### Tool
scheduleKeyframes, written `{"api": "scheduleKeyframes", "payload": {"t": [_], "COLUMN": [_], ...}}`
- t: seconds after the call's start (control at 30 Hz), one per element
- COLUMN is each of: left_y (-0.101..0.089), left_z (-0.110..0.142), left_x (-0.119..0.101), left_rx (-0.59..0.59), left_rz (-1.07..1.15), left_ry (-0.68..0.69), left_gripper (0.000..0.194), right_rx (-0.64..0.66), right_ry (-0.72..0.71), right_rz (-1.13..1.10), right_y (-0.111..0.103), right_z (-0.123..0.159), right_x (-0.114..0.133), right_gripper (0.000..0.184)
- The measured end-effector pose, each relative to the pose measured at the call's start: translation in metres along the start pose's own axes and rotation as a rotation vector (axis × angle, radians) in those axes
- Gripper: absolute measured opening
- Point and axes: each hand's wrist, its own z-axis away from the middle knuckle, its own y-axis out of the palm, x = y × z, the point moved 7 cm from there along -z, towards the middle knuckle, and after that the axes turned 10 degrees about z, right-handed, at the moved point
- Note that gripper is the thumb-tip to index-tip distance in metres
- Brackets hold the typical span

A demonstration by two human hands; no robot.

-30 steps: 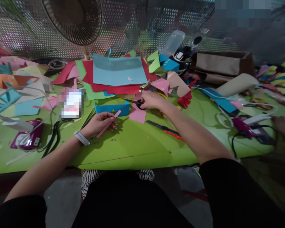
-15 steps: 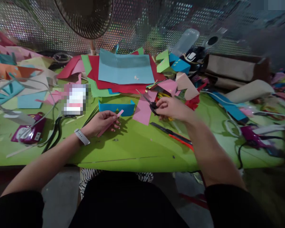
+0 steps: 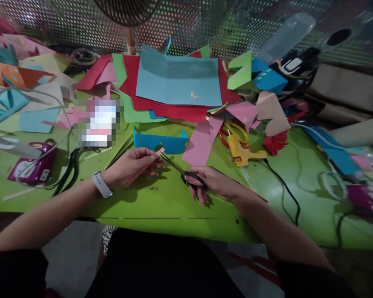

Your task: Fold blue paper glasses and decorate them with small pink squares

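My left hand, with a white watch on the wrist, pinches a narrow pink paper strip over the green table. My right hand grips black-handled scissors. Their blades point up and left, and the tips meet the free end of the strip. A shallow blue paper tray lies just behind the strip. A pink sheet sits to its right.
A yellow glue gun with a black cord lies right of the pink sheet. Blue, red and green sheets are stacked at the back before a perforated metal screen. A purple glue gun rests at left. Paper scraps crowd both sides.
My right hand lifted the scissors from the paper pile and brought them down-left to the strip's end. The left hand kept holding the strip. The camera view shifted closer.
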Motion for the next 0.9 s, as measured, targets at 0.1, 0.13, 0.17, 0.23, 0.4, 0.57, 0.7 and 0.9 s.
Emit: {"api": "scheduleKeyframes", "payload": {"t": [0.1,0.13,0.17,0.23,0.4,0.57,0.7,0.9], "left_y": [0.002,0.003,0.003,0.003,0.002,0.005,0.005,0.004], "left_z": [0.003,0.004,0.005,0.006,0.007,0.009,0.01,0.01], "left_x": [0.002,0.003,0.005,0.005,0.004,0.005,0.005,0.007], "left_rx": [-0.024,-0.023,-0.021,-0.018,0.023,0.083,0.1,0.096], "left_rz": [0.016,0.016,0.016,0.026,0.072,0.055,0.028,0.011], "left_ry": [-0.027,-0.048,-0.068,-0.095,-0.102,-0.1,-0.078,-0.071], "left_gripper": [0.01,0.015,0.021,0.028,0.029,0.033,0.034,0.034], "right_rx": [0.015,0.021,0.023,0.02,-0.016,-0.035,-0.056,-0.07], "right_ry": [-0.035,-0.034,-0.03,-0.014,-0.004,-0.011,-0.023,-0.019], "right_rz": [-0.023,-0.032,-0.04,-0.042,-0.038,-0.061,-0.041,-0.013], "right_y": [0.006,0.008,0.009,0.011,0.01,0.012,0.011,0.01], "right_z": [-0.001,-0.001,-0.001,-0.002,-0.003,-0.003,-0.001,0.001], "right_x": [0.004,0.004,0.003,-0.001,-0.009,-0.009,-0.007,-0.007], "right_gripper": [0.052,0.052,0.052,0.052,0.05,0.053,0.052,0.052]}}
